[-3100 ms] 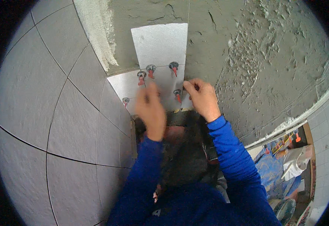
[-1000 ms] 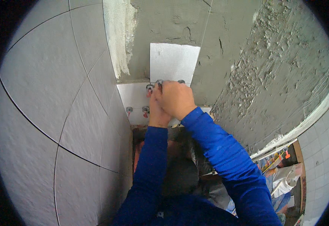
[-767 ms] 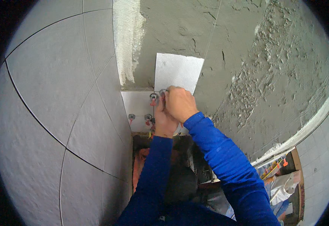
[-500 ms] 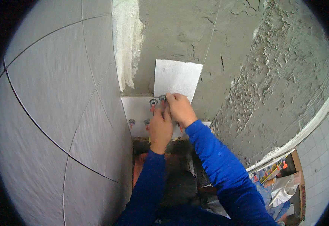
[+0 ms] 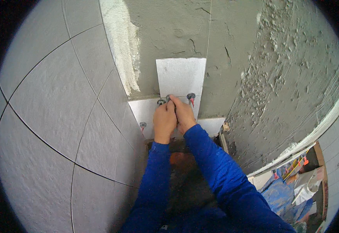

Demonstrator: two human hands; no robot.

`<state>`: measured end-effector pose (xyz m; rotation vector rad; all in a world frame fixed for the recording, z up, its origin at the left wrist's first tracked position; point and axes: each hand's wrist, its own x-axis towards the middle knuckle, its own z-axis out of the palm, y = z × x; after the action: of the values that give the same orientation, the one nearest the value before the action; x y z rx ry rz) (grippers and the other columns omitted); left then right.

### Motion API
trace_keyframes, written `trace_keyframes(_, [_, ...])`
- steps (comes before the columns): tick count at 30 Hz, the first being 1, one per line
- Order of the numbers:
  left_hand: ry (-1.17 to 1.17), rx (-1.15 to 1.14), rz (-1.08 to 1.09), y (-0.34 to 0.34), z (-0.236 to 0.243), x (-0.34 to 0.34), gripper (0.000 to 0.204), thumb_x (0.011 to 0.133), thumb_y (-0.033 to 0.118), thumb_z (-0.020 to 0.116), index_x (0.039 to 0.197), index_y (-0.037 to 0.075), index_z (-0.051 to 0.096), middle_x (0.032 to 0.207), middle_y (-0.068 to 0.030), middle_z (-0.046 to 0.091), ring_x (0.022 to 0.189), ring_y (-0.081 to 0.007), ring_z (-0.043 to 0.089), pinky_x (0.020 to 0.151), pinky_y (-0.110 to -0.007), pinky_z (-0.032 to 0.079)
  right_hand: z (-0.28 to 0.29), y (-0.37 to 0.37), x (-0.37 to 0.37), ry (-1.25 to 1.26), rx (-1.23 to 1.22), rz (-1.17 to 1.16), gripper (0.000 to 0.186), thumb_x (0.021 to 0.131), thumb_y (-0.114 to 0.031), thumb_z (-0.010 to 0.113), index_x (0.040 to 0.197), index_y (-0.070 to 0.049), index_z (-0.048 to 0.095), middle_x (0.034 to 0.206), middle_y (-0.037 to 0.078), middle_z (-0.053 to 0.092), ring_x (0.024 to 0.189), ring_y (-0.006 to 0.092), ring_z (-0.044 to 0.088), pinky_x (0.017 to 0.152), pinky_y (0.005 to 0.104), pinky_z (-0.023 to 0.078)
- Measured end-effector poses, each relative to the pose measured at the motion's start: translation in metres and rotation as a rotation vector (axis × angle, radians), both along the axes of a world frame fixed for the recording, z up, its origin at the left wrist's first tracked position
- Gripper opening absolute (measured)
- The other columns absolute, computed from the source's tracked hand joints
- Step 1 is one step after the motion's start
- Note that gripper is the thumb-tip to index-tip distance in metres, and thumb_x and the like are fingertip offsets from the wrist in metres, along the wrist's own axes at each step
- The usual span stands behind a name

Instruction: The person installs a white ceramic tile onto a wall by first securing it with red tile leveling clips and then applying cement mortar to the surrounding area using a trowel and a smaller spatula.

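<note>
My left hand [image 5: 164,121] and my right hand [image 5: 183,114] meet on the white tiles, fingers closed around a grey tile-levelling clip [image 5: 168,98] at the joint. Another clip [image 5: 161,102] sits just left of it. A clip with a red tab [image 5: 191,98] stands right of my fingertips, and one [image 5: 143,127] is lower left. The upper white tile [image 5: 180,75] has bare render around its top and sides; a lower tile [image 5: 140,109] meets the grey tiled wall in the corner. My fingers hide part of the middle tiles.
Grey large-tiled wall [image 5: 49,128] rises on my left. Rough grey render [image 5: 282,85] covers the wall to the right. At lower right lie a blue sheet [image 5: 278,194], a white bag [image 5: 307,182] and orange-handled tools [image 5: 303,161]. A dark recess [image 5: 187,182] lies below my arms.
Since half a second ago my left hand has risen to join my right at the clip. My right hand has shifted left, uncovering the red-tabbed clip on the right. The view has shifted slightly.
</note>
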<state>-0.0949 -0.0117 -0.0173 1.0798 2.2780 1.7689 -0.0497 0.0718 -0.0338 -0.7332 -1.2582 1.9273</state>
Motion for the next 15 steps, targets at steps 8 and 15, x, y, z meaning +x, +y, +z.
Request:
trace_keyframes(8, [-0.095,0.151,0.067,0.016,-0.016,0.005,0.043,0.100,0.030,0.051,0.096,-0.008,0.071,0.093,-0.0312,0.069,0.087,-0.0461,0.066,0.077,-0.051,0.048,-0.016,0.012,-0.013,0.004,0.288,-0.061,0.034,0.096,-0.028,0.066,0.084,0.003,0.072,0.077,0.006,0.068,0.071,0.0148,0.061,0.064,0.0328,0.048])
trace_keyframes(15, [-0.037,0.253,0.000,0.014,-0.014,0.009,0.036,0.101,0.021,0.055,0.096,-0.011,0.071,0.084,-0.0217,0.071,0.078,-0.0233,0.063,0.071,-0.039,0.047,-0.020,0.017,-0.022,-0.103,0.452,-0.138,0.048,0.095,-0.040,0.058,0.085,0.005,0.073,0.081,0.030,0.069,0.079,0.0429,0.070,0.075,0.0487,0.051])
